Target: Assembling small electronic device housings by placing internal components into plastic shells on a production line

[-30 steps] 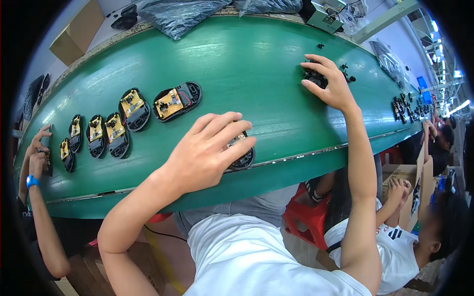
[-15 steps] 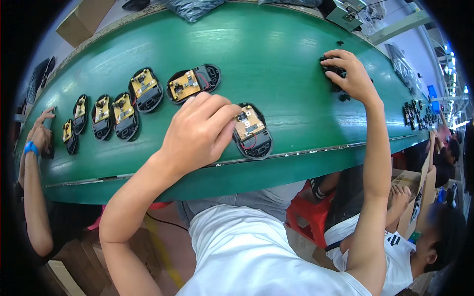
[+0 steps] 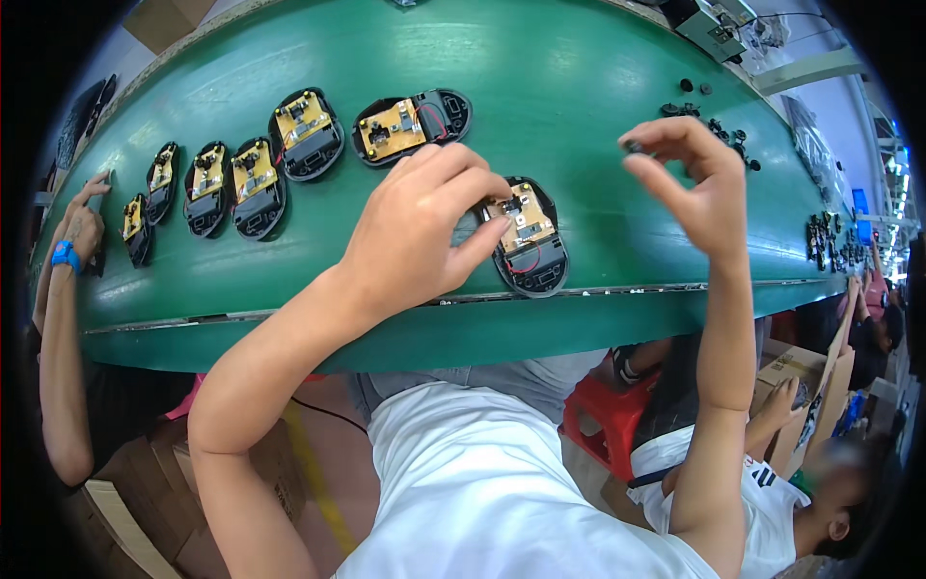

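An open computer mouse base [image 3: 532, 241], a black shell with a yellow circuit board and a red wire, lies near the front edge of the green work surface. My left hand [image 3: 420, 227] is closed at its left side, thumb and forefinger gripping the board's edge. Raised over the surface to the right, my right hand [image 3: 699, 179] pinches a small dark part [image 3: 634, 147] between thumb and forefinger; its exact shape is mostly hidden. Beyond that hand lie several small black parts [image 3: 719, 130], some round like wheels [image 3: 687, 85].
More open mouse bases [image 3: 256, 188] stand in a row to the left, one lying sideways [image 3: 413, 125] beyond my left hand. Another person's hand [image 3: 85, 227] is at the far left. Clustered black parts [image 3: 828, 241] lie far right, near a co-worker and a red stool [image 3: 612, 425].
My right hand has lifted off the pile of small parts and come nearer, pinching one. My left hand's fingers have moved onto the board's edge. The mouse bases sit slightly farther right in the picture.
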Demonstrator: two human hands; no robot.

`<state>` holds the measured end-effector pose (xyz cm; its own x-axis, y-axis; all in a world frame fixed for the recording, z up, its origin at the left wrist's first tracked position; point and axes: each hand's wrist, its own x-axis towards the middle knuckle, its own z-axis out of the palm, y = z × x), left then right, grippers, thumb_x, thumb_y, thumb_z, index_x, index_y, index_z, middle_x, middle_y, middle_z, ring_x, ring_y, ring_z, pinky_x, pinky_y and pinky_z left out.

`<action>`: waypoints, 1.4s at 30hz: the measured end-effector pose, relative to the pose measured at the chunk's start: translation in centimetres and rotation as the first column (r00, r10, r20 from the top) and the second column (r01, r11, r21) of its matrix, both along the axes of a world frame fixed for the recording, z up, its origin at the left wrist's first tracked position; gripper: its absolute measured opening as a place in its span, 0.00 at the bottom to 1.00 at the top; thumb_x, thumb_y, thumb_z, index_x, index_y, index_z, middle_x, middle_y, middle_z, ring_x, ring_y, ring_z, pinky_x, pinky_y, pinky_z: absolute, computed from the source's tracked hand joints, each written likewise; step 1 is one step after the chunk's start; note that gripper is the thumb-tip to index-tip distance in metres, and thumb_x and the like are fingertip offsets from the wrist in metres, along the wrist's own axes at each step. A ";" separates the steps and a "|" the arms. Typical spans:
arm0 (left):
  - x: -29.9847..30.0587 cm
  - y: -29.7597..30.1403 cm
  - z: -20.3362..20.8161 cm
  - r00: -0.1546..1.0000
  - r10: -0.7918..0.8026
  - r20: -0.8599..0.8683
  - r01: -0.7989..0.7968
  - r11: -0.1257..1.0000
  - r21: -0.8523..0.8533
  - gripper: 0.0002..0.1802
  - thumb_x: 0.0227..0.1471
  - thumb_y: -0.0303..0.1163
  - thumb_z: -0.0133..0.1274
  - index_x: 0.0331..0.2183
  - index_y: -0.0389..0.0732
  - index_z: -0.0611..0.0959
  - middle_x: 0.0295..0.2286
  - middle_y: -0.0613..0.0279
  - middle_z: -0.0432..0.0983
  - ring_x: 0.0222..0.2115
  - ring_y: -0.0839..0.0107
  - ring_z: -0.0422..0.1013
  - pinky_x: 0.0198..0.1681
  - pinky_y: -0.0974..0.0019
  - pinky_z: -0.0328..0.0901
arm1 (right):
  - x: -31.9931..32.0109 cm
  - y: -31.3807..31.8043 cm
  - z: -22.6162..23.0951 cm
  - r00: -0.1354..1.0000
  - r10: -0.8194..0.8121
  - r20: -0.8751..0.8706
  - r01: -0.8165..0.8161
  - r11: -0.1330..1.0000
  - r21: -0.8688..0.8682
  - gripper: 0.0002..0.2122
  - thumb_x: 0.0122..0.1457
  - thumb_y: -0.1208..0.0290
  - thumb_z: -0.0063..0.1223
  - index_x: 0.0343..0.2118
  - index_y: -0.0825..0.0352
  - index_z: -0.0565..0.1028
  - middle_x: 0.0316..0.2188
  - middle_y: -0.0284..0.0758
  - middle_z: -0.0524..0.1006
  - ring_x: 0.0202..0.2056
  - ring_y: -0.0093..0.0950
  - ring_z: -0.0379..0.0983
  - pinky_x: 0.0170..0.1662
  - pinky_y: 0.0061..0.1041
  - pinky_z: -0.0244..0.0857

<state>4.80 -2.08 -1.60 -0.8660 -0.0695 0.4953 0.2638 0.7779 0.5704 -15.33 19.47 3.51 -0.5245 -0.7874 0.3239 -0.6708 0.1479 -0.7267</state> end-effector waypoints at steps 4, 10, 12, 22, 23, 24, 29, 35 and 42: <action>0.2 0.2 0.2 0.998 0.047 0.029 -0.047 0.999 0.016 0.13 0.43 0.27 0.67 0.33 0.37 0.83 0.35 0.56 0.76 0.36 0.56 0.74 0.41 0.58 0.69 | 4.6 -2.6 0.0 0.986 0.150 0.076 -0.152 0.988 0.023 0.11 0.53 0.76 0.68 0.39 0.70 0.81 0.37 0.34 0.83 0.37 0.23 0.80 0.42 0.23 0.74; 0.0 0.5 -0.3 0.997 0.069 0.035 -0.072 0.995 0.076 0.12 0.44 0.27 0.65 0.34 0.37 0.83 0.34 0.57 0.76 0.36 0.57 0.74 0.40 0.58 0.69 | 5.4 -3.6 -2.0 0.937 0.213 0.275 -0.220 0.976 -0.006 0.13 0.53 0.79 0.67 0.42 0.70 0.82 0.38 0.36 0.83 0.37 0.24 0.80 0.46 0.27 0.77; 0.0 0.4 -0.4 0.996 0.073 0.041 -0.076 0.994 0.078 0.12 0.44 0.27 0.65 0.34 0.37 0.83 0.34 0.57 0.76 0.36 0.57 0.74 0.41 0.58 0.68 | 5.8 -3.6 -2.3 0.924 0.150 0.353 -0.145 0.989 -0.040 0.13 0.52 0.78 0.68 0.42 0.70 0.82 0.38 0.37 0.83 0.36 0.26 0.80 0.44 0.26 0.76; 0.2 0.3 -0.6 0.998 0.063 0.008 -0.063 0.995 0.082 0.11 0.44 0.26 0.64 0.34 0.38 0.83 0.33 0.57 0.75 0.36 0.57 0.73 0.40 0.58 0.68 | 5.7 -3.9 -3.1 0.958 0.280 0.064 -0.275 0.959 -0.071 0.12 0.51 0.78 0.69 0.40 0.70 0.83 0.37 0.38 0.82 0.34 0.27 0.80 0.42 0.23 0.74; 0.3 0.3 -0.6 0.998 0.065 0.001 -0.065 0.995 0.076 0.11 0.45 0.26 0.64 0.34 0.38 0.83 0.33 0.57 0.75 0.36 0.57 0.73 0.40 0.58 0.68 | 5.8 -3.9 -3.0 0.963 0.262 0.063 -0.258 0.964 -0.068 0.13 0.51 0.79 0.69 0.40 0.70 0.83 0.37 0.38 0.83 0.34 0.26 0.80 0.42 0.23 0.75; 0.3 0.3 -0.5 0.998 0.065 0.001 -0.065 0.995 0.077 0.11 0.45 0.26 0.64 0.34 0.38 0.83 0.33 0.57 0.75 0.36 0.57 0.73 0.40 0.58 0.68 | 5.8 -3.8 -2.9 0.969 0.241 0.060 -0.238 0.969 -0.066 0.13 0.51 0.79 0.69 0.41 0.70 0.83 0.38 0.38 0.83 0.35 0.25 0.79 0.42 0.23 0.75; 0.5 0.2 -0.7 0.998 0.063 0.024 -0.064 0.996 0.066 0.11 0.45 0.28 0.64 0.34 0.38 0.83 0.34 0.57 0.75 0.37 0.57 0.73 0.41 0.57 0.68 | 6.8 -3.9 -1.9 0.968 0.155 0.197 -0.133 0.984 -0.116 0.14 0.52 0.81 0.67 0.43 0.69 0.83 0.38 0.36 0.82 0.36 0.23 0.79 0.42 0.23 0.76; 0.5 0.2 -0.7 0.998 0.067 -0.002 -0.066 0.995 0.069 0.12 0.45 0.28 0.64 0.34 0.38 0.83 0.34 0.57 0.75 0.37 0.56 0.73 0.41 0.57 0.68 | 7.5 -3.9 -1.5 0.988 0.144 -0.050 -0.142 0.989 0.036 0.15 0.51 0.80 0.68 0.43 0.69 0.81 0.36 0.37 0.82 0.37 0.27 0.79 0.39 0.25 0.75; 0.3 0.4 -0.8 0.998 0.070 -0.008 -0.069 0.995 0.071 0.12 0.44 0.28 0.65 0.33 0.37 0.83 0.34 0.57 0.75 0.36 0.56 0.73 0.41 0.57 0.68 | 7.8 -3.9 -1.7 0.952 0.132 -0.277 -0.103 0.988 0.117 0.11 0.50 0.76 0.68 0.38 0.66 0.82 0.34 0.36 0.80 0.33 0.35 0.77 0.37 0.32 0.72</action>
<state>5.14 -1.71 -2.37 -0.8529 -0.1643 0.4956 0.2165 0.7526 0.6219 -7.55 15.54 1.79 -0.3243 -0.8741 0.3617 -0.8637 0.1176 -0.4901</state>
